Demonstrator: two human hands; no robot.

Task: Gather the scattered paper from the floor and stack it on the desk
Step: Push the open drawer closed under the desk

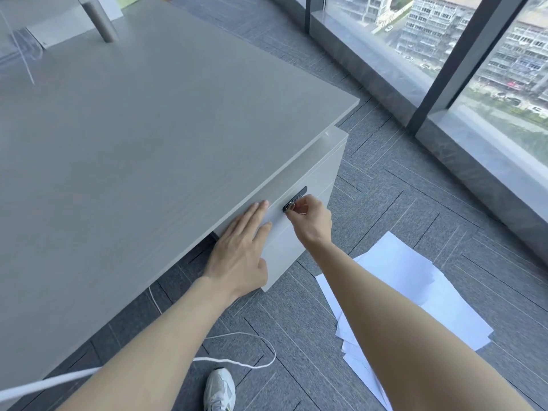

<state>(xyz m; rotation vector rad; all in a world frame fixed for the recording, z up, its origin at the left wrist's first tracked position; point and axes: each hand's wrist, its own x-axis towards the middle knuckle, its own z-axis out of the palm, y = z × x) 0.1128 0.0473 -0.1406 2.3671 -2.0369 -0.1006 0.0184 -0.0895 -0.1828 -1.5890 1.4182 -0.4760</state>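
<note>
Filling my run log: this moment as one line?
left hand flat on drawer front | right hand at lock | paper on floor

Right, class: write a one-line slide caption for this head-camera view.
Right hand fingers the drawer lock, left hand lies flat on the drawer front; paper remains on the floor.

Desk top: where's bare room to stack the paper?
Most of the desk is bare, from the front edge by the left hand back to the metal post. The far left corner is crowded with a clear stand. The paper lies on the floor.
</note>
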